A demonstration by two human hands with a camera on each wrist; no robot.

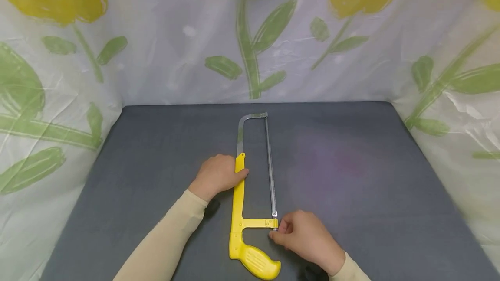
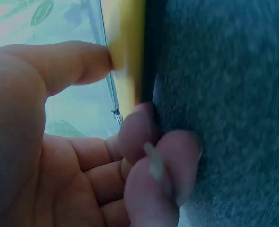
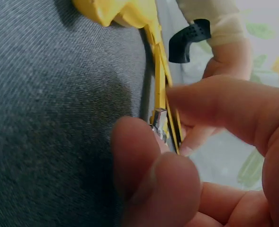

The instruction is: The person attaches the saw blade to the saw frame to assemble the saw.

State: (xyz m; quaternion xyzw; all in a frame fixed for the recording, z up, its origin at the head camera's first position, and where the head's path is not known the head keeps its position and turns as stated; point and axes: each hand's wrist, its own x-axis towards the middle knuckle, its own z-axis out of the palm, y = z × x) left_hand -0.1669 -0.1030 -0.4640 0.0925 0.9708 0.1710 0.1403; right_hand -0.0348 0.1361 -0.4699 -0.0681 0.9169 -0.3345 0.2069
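A hacksaw (image 1: 238, 198) with a yellow handle and a silver front frame lies lengthwise on the dark grey table, its handle end toward me. My left hand (image 1: 218, 173) grips the yellow upper part of the frame, thumb over the top and fingers on its far side. At the lower end of the straight metal bar (image 1: 270, 164), beside the yellow crosspiece (image 1: 258, 223), my right hand (image 1: 306, 235) has its thumb and curled fingertips around the small metal tension fitting (image 3: 159, 116). The fingertips partly hide that fitting.
The dark grey table (image 1: 351, 185) extends around the hacksaw on every side. White sheeting (image 1: 164, 55) with yellow flowers and green leaves hangs behind it and along both sides. A black wrist mount (image 3: 189, 42) is on the left sleeve.
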